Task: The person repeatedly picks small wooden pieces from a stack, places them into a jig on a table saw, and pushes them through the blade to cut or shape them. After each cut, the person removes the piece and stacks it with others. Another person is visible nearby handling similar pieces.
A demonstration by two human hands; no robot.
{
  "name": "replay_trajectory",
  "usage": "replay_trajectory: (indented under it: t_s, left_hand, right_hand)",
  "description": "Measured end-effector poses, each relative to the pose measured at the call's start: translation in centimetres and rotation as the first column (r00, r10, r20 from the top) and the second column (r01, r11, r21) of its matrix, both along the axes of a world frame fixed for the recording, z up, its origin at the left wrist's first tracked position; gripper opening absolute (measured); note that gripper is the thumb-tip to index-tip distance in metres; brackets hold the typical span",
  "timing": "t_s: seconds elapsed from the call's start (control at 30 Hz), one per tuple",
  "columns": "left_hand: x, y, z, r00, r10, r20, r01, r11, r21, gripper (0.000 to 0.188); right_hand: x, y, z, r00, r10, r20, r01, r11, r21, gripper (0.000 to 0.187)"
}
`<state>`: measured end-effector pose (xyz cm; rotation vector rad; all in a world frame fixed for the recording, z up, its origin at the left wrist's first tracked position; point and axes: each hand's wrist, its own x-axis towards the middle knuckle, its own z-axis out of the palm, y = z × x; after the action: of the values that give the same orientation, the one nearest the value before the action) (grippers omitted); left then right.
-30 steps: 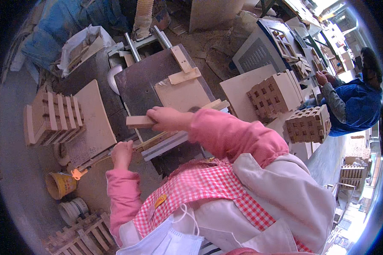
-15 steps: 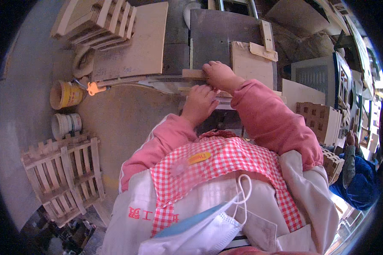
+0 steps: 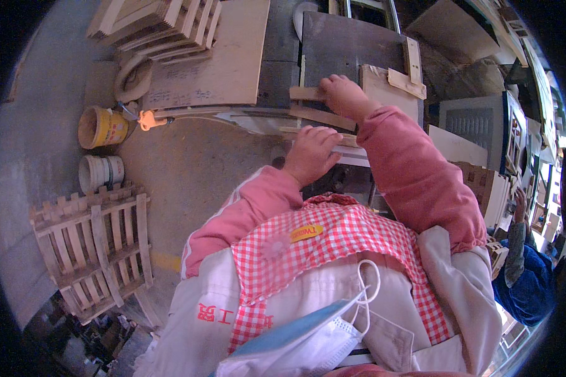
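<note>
My right hand (image 3: 349, 97) is closed over the right end of a short wooden strip (image 3: 306, 93) on the dark machine table (image 3: 336, 47). The strip lies crosswise, its left end free. Nearer to me, my left hand (image 3: 309, 156) rests its outstretched fingers by a thin wooden strip (image 3: 348, 140) along the table's front edge, its thumb apart. Between the two hands another wooden strip (image 3: 324, 117) lies at a slant. A narrow upright piece (image 3: 302, 70) stands on the table just beyond the held strip.
Right of my right hand lie a square board (image 3: 378, 80) and a small wooden block (image 3: 406, 83). A large panel (image 3: 233, 69) bears stacked slotted wooden pieces (image 3: 163, 25) at far left. Buckets (image 3: 101, 174) and a pallet (image 3: 97, 248) stand left. A person (image 3: 527, 283) is at far right.
My right hand has moved away from my left hand with the wooden strip, and a slanted strip now shows between them. The whole view has shifted slightly.
</note>
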<state>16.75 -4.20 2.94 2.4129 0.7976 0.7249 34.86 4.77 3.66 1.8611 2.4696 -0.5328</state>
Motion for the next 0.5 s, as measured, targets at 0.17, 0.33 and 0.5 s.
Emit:
replay_trajectory:
  t_s: [0.17, 0.33, 0.5]
  left_hand:
    - [0.2, -0.1, -0.1, 1.000, 0.019, -0.002, -0.019, 1.000, 0.020, 0.041]
    - [0.1, -0.2, 0.0, 1.000, 0.024, -0.008, -0.024, 0.999, 0.029, 0.040]
    - [0.1, -0.1, 0.1, 1.000, 0.014, 0.002, -0.014, 1.000, 0.007, 0.040]
  right_hand:
    - [-0.4, -1.8, 0.7, 0.991, 0.137, -0.006, -0.137, 0.983, -0.119, 0.026]
    - [0.1, -0.2, 1.5, 1.000, 0.018, -0.024, -0.020, 0.996, -0.084, 0.029]
    - [0.5, 0.9, 0.3, 0.995, 0.073, 0.067, -0.072, 0.997, -0.019, 0.026]
